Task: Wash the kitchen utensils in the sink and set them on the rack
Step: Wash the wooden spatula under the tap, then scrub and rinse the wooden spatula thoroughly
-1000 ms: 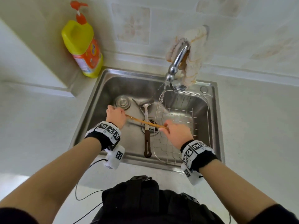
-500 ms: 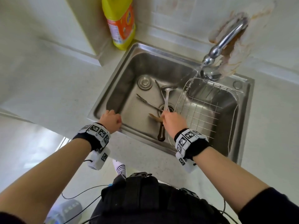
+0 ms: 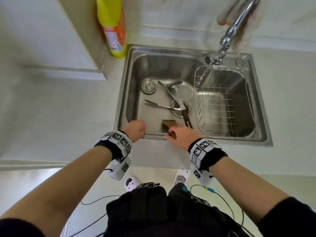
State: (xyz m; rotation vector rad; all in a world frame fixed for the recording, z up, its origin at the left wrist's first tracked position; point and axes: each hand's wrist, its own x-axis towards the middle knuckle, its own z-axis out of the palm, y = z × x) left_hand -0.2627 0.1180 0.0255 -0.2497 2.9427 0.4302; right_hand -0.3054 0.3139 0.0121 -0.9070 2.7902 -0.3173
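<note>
In the sink, at its near rim, the right hand grips a wooden spatula. The left hand is a fist, seemingly empty. The wet wood is likely light, stiff and slightly slick, so best held mid-handle. The rack sits to the right.

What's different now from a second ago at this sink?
The left hand let go of the wooden utensil and drew back to the sink's near rim. The right hand, still gripping it, pulled it from under the tap toward the near wall. The tongs, ladle and empty rack stayed put.
</note>
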